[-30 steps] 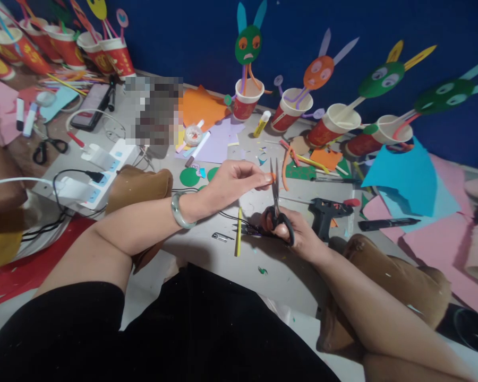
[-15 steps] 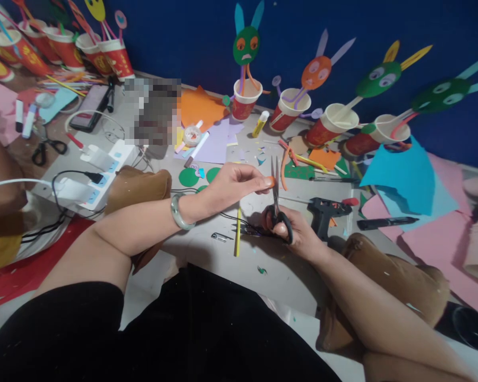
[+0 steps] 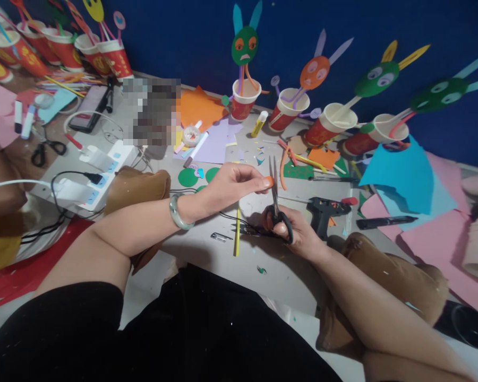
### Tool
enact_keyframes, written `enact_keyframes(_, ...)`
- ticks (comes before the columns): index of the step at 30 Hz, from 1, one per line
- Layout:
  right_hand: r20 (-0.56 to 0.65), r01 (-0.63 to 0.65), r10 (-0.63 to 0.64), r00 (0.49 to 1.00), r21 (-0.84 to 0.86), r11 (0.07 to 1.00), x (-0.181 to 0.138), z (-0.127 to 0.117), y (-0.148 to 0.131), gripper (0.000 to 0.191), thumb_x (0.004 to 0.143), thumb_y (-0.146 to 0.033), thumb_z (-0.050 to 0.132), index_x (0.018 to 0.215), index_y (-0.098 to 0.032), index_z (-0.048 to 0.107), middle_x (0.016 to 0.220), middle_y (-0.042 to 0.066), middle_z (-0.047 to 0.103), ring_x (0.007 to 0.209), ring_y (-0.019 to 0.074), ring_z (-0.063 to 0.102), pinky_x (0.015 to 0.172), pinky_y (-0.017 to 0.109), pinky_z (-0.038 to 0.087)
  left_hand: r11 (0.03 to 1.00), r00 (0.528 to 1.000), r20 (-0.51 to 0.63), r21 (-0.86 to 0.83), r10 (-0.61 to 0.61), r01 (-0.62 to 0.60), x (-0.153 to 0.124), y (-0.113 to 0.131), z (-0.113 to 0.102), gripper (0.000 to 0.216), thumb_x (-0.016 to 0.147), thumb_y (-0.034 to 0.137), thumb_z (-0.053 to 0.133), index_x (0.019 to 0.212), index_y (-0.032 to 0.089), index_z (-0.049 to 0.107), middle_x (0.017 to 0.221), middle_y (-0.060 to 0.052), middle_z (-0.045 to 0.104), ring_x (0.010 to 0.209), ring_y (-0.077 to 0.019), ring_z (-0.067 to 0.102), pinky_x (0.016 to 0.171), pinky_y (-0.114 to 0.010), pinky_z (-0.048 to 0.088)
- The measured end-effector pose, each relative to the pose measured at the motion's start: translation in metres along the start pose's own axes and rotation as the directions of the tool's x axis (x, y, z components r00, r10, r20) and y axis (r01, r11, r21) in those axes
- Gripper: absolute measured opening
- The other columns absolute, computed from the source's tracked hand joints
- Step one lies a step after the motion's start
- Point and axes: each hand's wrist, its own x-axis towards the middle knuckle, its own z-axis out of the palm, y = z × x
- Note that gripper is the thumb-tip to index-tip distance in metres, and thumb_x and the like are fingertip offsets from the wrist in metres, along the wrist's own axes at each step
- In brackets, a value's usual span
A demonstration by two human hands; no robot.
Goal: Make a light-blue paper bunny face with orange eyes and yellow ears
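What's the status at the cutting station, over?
Left hand pinching small orange piece. Right hand holding scissors, slightly open. Glue gun close by, right side.

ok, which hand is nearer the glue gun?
Right. The right hand, holding the scissors, is just left of the glue gun; the left hand, pinching a small orange piece, is farther off to the left.

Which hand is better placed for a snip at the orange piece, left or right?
Probably the right hand: it holds the black-handled scissors, slightly open, with the blades close beside the orange piece. The left hand is occupied, pinching that piece.
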Motion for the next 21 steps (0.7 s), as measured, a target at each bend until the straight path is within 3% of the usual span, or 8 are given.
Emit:
enact_keyframes(13,0.003,0.015,-0.015,1.000,-0.032,0.999,-0.0005,-0.0014,-0.0012,0.071,0.080,-0.091,0.059,0.069,-0.020,0.054,0.066,0.001,0.054,0.064,0.0149,0.047,0.061,0.030,0.037,1.000,1.000,-0.030,-0.004,-0.007,0.007,-0.0002,0.0004,-0.0004,0.014,0.084,0.026,0.073,0.074,0.016,0.072,0.077,-0.002,0.075,0.074,-0.0091,0.066,0.074,-0.024,0.053)
enact_keyframes(21,0.003,0.031,-0.030,1.000,-0.029,0.999,-0.0016,-0.0022,0.0019,0.071,0.080,-0.090,0.059,0.069,-0.020,0.054,0.067,0.001,0.054,0.064,0.0148,0.047,0.061,0.030,0.037,1.000,0.999,-0.033,-0.018,-0.012,0.011,-0.0004,0.0046,-0.0004,0.012,0.083,0.022,0.072,0.072,0.016,0.072,0.074,-0.001,0.074,0.071,-0.0077,0.064,0.072,-0.022,0.052)
